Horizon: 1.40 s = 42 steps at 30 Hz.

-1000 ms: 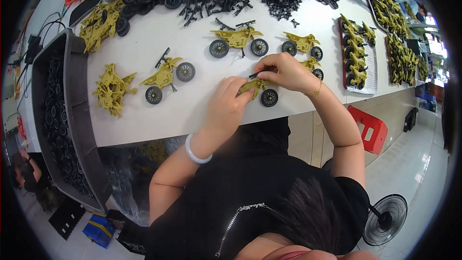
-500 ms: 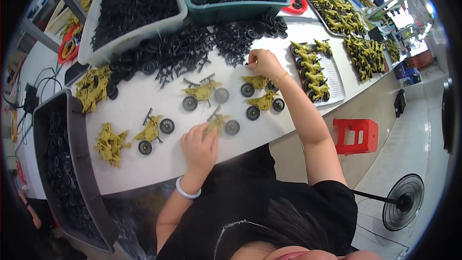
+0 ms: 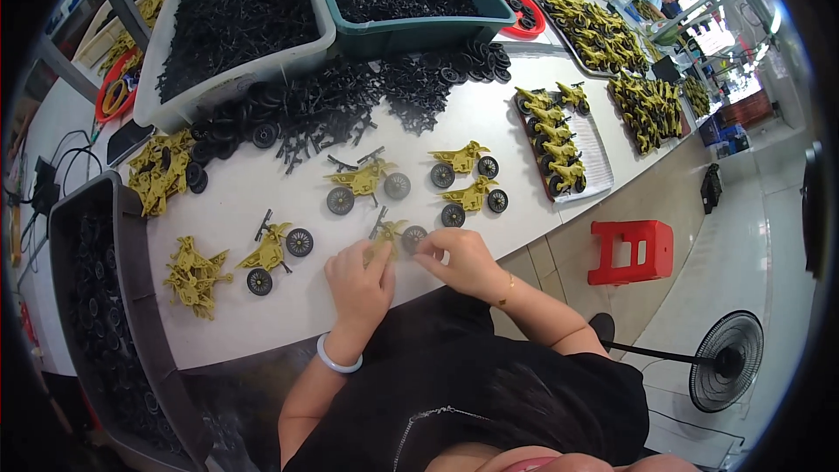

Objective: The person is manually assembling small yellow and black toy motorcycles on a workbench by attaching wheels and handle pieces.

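Observation:
Near the table's front edge, my left hand (image 3: 358, 281) is closed on a small yellow toy motorcycle (image 3: 390, 232) with black handlebars and a black spoked wheel (image 3: 413, 239). My right hand (image 3: 469, 266) is pinched right beside that wheel; what its fingertips hold, if anything, is too small to make out. Lying around are another toy motorcycle (image 3: 266, 252) to the left, one (image 3: 360, 179) just behind, and two more to the right, the nearer (image 3: 472, 197) in front of the farther (image 3: 459, 158). Part of the held motorcycle is hidden behind my left fingers.
Black small parts (image 3: 332, 96) are heaped before a white bin (image 3: 323, 45) and a green bin (image 3: 411, 33). Yellow bodies (image 3: 194, 275) lie left, beside a grey crate (image 3: 140, 297) of wheels. A tray (image 3: 596, 157) of motorcycles stands right. A red stool (image 3: 631, 251) and fan (image 3: 727, 362) are on the floor.
My right hand has come back from the heap of small black parts to the wheel of the motorcycle in my left hand. My left hand has stayed on that motorcycle.

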### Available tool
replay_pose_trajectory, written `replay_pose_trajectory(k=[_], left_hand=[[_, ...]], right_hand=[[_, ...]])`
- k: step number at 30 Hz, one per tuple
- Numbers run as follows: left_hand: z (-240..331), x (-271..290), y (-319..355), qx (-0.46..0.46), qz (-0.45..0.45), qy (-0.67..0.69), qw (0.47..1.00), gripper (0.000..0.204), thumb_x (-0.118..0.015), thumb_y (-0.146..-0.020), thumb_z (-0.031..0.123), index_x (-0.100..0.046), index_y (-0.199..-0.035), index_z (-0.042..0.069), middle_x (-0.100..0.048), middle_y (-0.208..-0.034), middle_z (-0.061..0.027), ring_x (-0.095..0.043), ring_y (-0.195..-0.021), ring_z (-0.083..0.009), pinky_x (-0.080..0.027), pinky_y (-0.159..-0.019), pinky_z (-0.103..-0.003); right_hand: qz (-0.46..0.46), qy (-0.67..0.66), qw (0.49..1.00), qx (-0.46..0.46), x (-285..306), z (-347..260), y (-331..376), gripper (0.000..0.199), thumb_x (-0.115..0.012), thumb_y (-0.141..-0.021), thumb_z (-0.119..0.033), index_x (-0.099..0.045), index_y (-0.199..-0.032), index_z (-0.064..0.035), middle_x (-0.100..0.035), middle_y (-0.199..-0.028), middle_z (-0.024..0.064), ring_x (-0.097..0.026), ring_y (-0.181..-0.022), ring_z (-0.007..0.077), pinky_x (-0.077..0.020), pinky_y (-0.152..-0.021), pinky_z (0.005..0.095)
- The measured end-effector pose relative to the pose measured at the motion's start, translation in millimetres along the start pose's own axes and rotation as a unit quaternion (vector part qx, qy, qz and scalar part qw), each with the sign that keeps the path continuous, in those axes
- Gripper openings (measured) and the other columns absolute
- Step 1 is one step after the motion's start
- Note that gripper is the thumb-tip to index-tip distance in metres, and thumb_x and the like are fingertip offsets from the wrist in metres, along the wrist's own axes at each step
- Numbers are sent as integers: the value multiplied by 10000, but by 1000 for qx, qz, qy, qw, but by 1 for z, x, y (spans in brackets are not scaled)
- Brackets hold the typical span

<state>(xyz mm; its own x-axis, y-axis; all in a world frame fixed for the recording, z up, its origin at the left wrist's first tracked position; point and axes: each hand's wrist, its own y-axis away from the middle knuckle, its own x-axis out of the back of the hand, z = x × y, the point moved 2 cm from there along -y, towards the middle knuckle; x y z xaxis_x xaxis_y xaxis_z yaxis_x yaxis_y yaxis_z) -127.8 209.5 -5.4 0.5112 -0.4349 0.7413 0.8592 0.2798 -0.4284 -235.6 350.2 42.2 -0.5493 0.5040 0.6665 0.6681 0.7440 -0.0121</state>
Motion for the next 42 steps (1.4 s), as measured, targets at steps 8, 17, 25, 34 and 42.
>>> replay_pose_trajectory(k=[8, 17, 25, 34, 42], left_hand=[[-3, -8, 12, 33, -17, -5, 999, 303, -664, -752, 176, -664, -1052, 132, -566, -1030, -75, -529, -949, -263, -371, -806, -414], [-9, -14, 1, 47, -3, -13, 999, 317, -719, -710, 166, -698, -1026, 159, -573, -993, -18, -534, -914, -197, -342, -836, -356], [-11, -17, 10, 54, 1, -13, 998, 294, -732, -691, 165, -714, -985, 159, -557, -949, 2, -527, -863, -174, -330, -837, -347], [-11, -19, 11, 54, -7, -17, 998, 278, -705, -717, 174, -714, -993, 145, -518, -900, -1, -512, -841, -168, -301, -854, -369], [-11, -17, 7, 48, -29, -24, 998, 280, -677, -747, 187, -704, -1020, 130, -517, -911, -16, -515, -868, -176, -295, -864, -373]], right_hand=[[51, 126, 989, 50, -41, 9, 14, 119, -648, -781, -132, -564, -735, -61, -562, -650, 87, -580, -616, 278, -462, -559, 379], [60, 167, 982, 67, -42, 23, 6, 94, -673, -784, -65, -592, -745, -39, -557, -617, 77, -526, -506, 213, -413, -484, 311], [41, 178, 980, 78, -56, 18, 4, 108, -678, -768, -35, -579, -725, -39, -548, -608, 59, -509, -496, 185, -391, -463, 288], [23, 216, 973, 76, -59, 10, 3, 102, -676, -751, -25, -577, -735, -38, -542, -609, 72, -534, -523, 231, -413, -487, 320], [-67, 256, 964, -4, -58, -6, -14, 119, -603, -786, -37, -529, -693, -42, -541, -600, 101, -553, -533, 304, -422, -482, 384]])
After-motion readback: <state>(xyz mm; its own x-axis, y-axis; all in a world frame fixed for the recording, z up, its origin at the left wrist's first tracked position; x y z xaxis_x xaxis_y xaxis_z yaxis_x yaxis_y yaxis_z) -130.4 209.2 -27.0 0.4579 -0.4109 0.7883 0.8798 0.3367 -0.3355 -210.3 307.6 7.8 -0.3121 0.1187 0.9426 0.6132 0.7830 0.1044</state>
